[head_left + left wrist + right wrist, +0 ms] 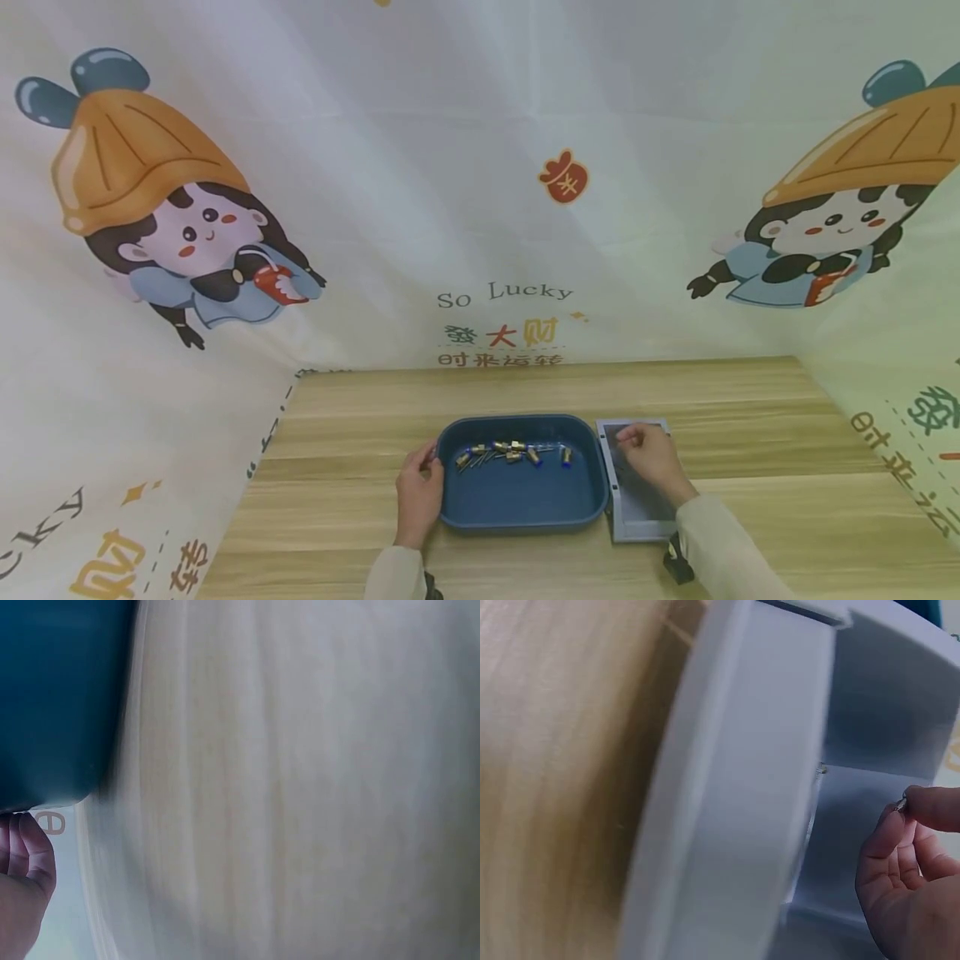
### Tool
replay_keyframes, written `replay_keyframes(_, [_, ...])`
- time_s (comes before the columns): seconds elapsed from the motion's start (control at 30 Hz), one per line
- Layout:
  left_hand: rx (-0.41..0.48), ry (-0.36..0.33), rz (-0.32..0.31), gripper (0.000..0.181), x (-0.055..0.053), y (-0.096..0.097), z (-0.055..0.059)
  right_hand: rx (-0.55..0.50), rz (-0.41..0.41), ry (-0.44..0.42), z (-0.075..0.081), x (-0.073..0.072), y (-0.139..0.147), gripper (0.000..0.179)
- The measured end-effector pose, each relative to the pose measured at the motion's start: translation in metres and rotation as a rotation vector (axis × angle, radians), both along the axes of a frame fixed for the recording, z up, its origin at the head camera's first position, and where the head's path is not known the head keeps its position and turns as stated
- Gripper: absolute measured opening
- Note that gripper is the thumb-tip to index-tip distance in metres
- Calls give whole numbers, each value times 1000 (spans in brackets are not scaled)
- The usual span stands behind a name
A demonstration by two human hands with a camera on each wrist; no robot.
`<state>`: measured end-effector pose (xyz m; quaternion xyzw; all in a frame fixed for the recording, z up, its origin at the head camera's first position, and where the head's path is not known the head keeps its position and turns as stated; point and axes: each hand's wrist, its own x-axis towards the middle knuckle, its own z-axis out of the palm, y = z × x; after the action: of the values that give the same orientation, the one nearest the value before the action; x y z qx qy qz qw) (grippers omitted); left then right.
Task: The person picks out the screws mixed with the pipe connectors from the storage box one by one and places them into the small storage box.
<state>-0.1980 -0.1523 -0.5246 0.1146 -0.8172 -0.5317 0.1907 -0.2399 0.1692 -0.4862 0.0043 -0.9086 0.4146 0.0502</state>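
Observation:
My left hand [418, 492] grips the left end of a dark blue tray [525, 518]. In the left wrist view, the fingers of this hand [26, 862] are bent against the end of the tray [56, 697]. Several brass fittings [513, 457] with blue rings lie in the far half of the tray, with thin metal screws or pins [487, 457] among them. Over a grey box [647, 531] my right hand [654, 454] pinches a small shiny metal piece [901, 803] between thumb and forefinger. Most of that piece is hidden by the fingertips, so I cannot tell its kind.
The grey box stands close against the tray's right end on a wood-grain table [337, 467]. Inside the box lies a small metallic bit [822, 768]. A printed white cloth [480, 208] closes off the back and both sides.

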Motion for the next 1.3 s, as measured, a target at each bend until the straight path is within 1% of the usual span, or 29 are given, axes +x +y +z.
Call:
replay_keyframes(0.23, [-1, 1, -4, 31, 0, -1, 1, 19, 4, -7, -12, 2, 0, 6])
replay_keyframes(0.57, [-14, 10, 5, 30, 0, -1, -1, 105, -20, -11, -24, 3, 0, 6])
replay_keyframes(0.7, [-20, 2, 4, 30, -1, -2, -3, 102, -26, -14, -29, 3, -1, 7])
replay_keyframes(0.87, [-17, 0, -1, 31, 1, -1, -1, 90, -38, -6, -35, 4, -2, 8])
replay_keyframes(1.03, [-23, 16, -1, 30, 2, 0, 1, 89, -42, 10, -35, 6, -2, 6])
replay_keyframes(1.3, [-17, 15, 2, 30, 3, 0, 1, 110, -49, 35, -35, 6, -4, 4])
